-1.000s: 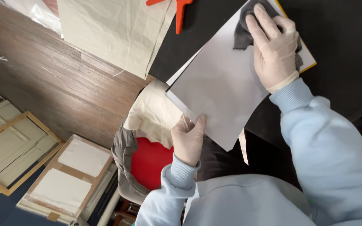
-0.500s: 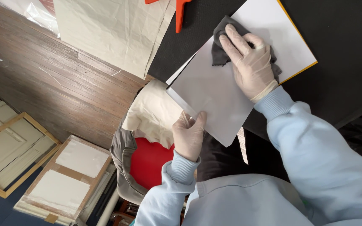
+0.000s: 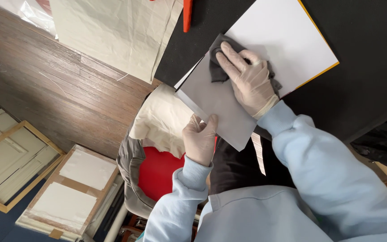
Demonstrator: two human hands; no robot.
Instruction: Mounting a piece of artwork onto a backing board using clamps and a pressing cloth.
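A grey sheet (image 3: 211,101) lies on a black table (image 3: 359,85), partly over a white board with a yellow edge (image 3: 283,40). My right hand (image 3: 246,80), in a pale glove, presses a dark grey cloth (image 3: 222,56) flat onto the sheet's upper part. The gloved left hand (image 3: 200,136) pinches the sheet's near edge, which overhangs the table. Both sleeves are light blue.
A red tool handle (image 3: 187,13) lies on the table's far side. Cream fabric (image 3: 117,31) drapes off the table and over a red-seated chair (image 3: 157,168). Wooden frames (image 3: 14,166) and taped boards (image 3: 75,188) rest on the wood floor at left.
My right hand has slid the cloth along the grey sheet, away from the white board's yellow edge and toward the sheet's middle. The left hand keeps its grip on the near edge.
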